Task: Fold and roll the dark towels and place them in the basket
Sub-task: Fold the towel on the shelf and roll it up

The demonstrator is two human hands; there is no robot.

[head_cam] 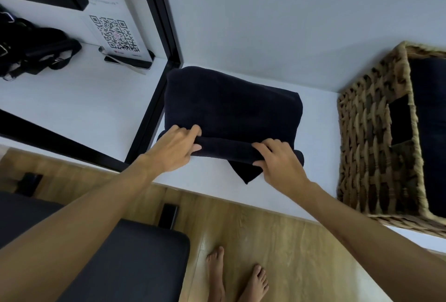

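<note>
A dark folded towel [231,106] lies on the white table [82,108], its near edge rolled into a short tube. My left hand [175,148] grips the left end of that roll, fingers curled over it and thumb beneath. My right hand [277,161] grips the right part of the roll the same way. A corner of the towel pokes out under the roll toward the table's front edge. A woven wicker basket [362,147] stands at the right; dark cloth shows inside it.
A black metal frame [156,17] rises left of the towel. Behind it stand a QR-code sign [115,34] and a black bag [36,46]. A dark padded bench [125,260] and my bare feet are on the wooden floor below.
</note>
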